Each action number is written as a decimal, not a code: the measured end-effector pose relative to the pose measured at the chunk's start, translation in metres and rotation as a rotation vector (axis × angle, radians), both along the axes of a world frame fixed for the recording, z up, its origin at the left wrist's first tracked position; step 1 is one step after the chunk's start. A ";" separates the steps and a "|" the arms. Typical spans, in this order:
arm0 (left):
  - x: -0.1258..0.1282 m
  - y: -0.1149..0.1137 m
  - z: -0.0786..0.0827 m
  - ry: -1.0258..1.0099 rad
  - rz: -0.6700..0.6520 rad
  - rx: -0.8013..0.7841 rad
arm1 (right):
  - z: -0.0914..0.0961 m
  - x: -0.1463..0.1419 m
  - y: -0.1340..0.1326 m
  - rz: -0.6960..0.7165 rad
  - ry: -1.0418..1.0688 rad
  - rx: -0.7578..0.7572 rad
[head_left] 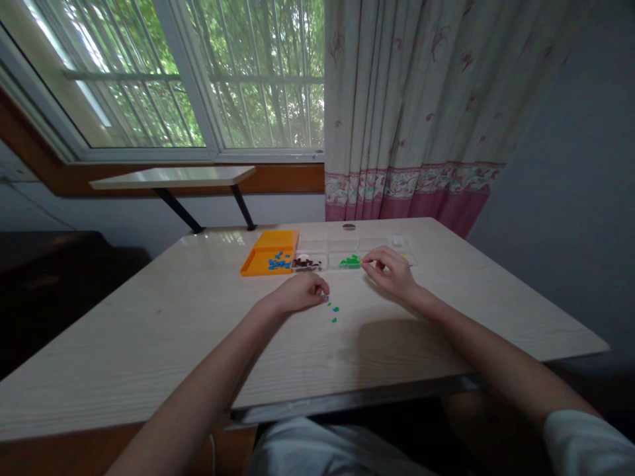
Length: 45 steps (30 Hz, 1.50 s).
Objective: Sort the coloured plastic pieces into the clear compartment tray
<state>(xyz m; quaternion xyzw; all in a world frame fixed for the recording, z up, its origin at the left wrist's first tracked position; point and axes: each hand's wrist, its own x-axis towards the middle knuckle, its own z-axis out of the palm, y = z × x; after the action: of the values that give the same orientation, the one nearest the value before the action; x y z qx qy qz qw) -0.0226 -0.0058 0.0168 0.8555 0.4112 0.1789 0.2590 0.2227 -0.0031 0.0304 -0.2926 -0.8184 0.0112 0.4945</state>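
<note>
My left hand [302, 292] rests low over the table with its fingers curled together. A tiny blue bit shows at its fingertips; whether it is gripped I cannot tell. Just to the right lie a few small green and blue pieces [334, 320] on the wood. My right hand [390, 271] has thumb and forefinger pinched at the right edge of the compartment with green pieces [350, 261]; what is between them is too small to name. Dark brown pieces [306, 264] fill another compartment of the clear box [325, 267]. Blue pieces [279, 263] lie in the orange tray [251, 266].
The pale wooden table [178, 344] extends to both sides, its front edge close to my lap. A small raised shelf [173, 177] on black legs stands at the back left. Behind are a barred window and a patterned curtain [421, 119]. A round dark-and-light spot [349, 227] marks the table's back edge.
</note>
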 end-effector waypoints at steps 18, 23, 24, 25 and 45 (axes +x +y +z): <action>0.014 -0.012 0.003 0.059 -0.162 -0.005 | 0.004 -0.004 -0.002 0.074 0.045 0.150; 0.014 -0.014 0.007 0.028 -0.088 0.031 | 0.002 -0.003 -0.001 0.060 0.024 0.152; 0.014 -0.014 0.008 0.015 -0.074 0.045 | 0.003 -0.001 0.001 0.048 0.001 0.149; 0.013 -0.014 0.007 0.000 -0.065 0.062 | 0.004 0.003 0.004 0.032 -0.041 0.142; 0.018 -0.011 0.004 -0.198 0.070 0.200 | 0.009 0.046 0.039 -0.474 -0.536 -0.258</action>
<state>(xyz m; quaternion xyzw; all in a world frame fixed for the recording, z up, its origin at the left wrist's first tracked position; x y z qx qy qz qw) -0.0046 -0.0164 0.0209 0.8403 0.3934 0.3115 0.2054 0.2690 0.0355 0.0390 -0.5262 -0.8201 -0.0773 0.2110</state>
